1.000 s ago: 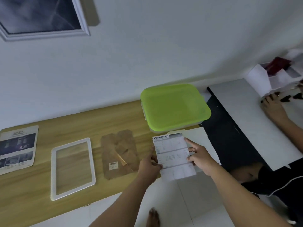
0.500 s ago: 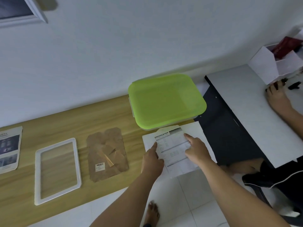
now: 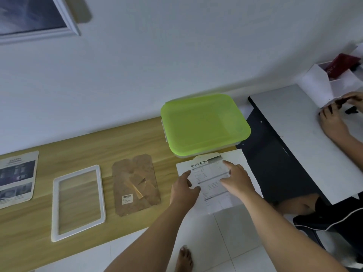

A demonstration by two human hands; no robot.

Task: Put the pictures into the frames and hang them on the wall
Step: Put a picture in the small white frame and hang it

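One printed sheet (image 3: 211,184), flat on one white card (image 3: 237,157) at the right end of the table (image 3: 78,146). Pressed down by left hand (image 3: 183,190) and right hand (image 3: 236,180), fingers loosely spread, nothing pinched. Just behind, one green box (image 3: 204,124). To the left, one brown board (image 3: 135,183), one white frame (image 3: 55,209), one more picture (image 3: 16,177). On the wall, one hung frame (image 3: 39,36).

Left hand (image 3: 183,190) and right hand (image 3: 238,180) pressing specification sheet (image 3: 208,173), green-lidded box (image 3: 204,124) behind, white frame (image 3: 55,209) on wooden table (image 3: 88,146)
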